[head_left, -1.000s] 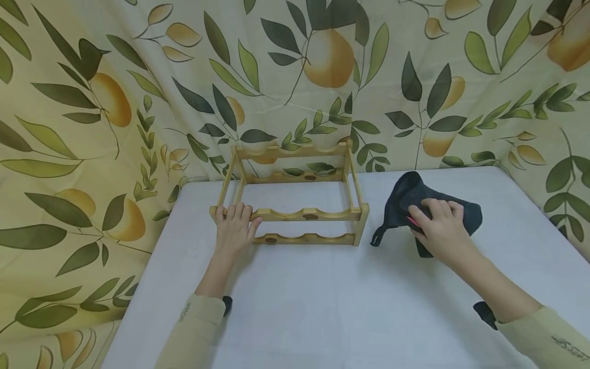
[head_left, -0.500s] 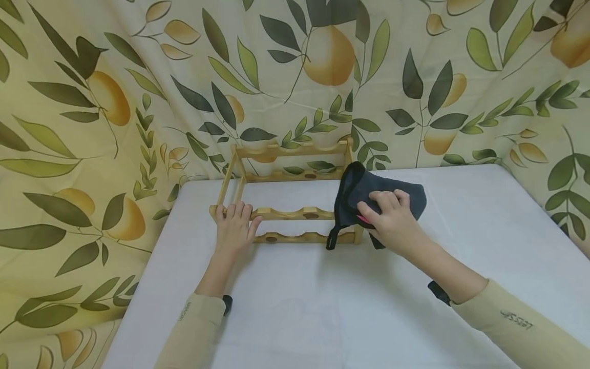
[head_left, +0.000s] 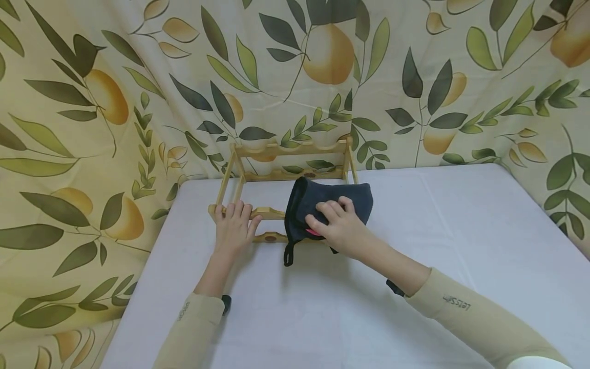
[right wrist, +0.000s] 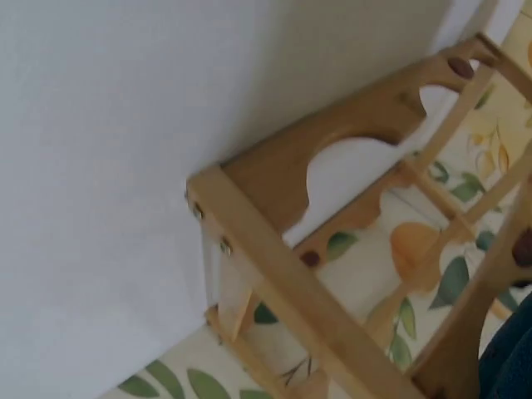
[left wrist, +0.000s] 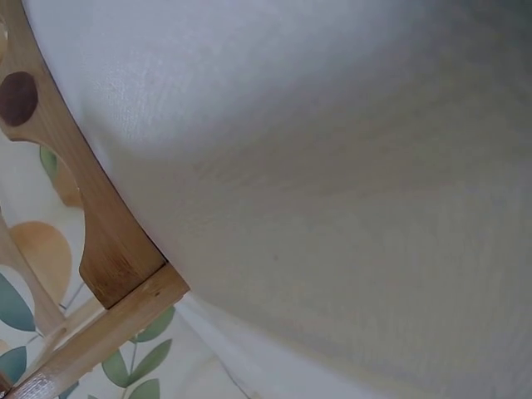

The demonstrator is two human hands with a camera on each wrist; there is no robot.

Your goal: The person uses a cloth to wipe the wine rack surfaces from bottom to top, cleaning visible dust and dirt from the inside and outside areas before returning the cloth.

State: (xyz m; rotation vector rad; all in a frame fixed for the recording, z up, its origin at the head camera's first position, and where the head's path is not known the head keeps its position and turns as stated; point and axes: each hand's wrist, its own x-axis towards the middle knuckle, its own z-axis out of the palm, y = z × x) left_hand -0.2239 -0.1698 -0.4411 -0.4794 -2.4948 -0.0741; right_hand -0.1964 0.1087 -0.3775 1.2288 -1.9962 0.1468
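Observation:
A light wooden wine rack with scalloped rails stands near the back of the table. My left hand grips the left end of its upper front rail, fingers over the top and thumb to the right. My right hand holds a dark navy cloth piece, pouch-like, with black edging, a hanging black loop and a pink bit by the thumb. In the head view it covers the right part of the rack's front. The right wrist view shows a rack corner and a blue cloth edge; the left shows the rack's lower rail.
The rack stands on a white-covered table. A curtain printed with fruit and leaves hangs close behind the rack and along the left and right sides. Dark straps sit at both wrists.
My right hand has carried the navy cloth piece leftward from the table's right side to in front of the rack's right part. The left hand and the rack stay in place.

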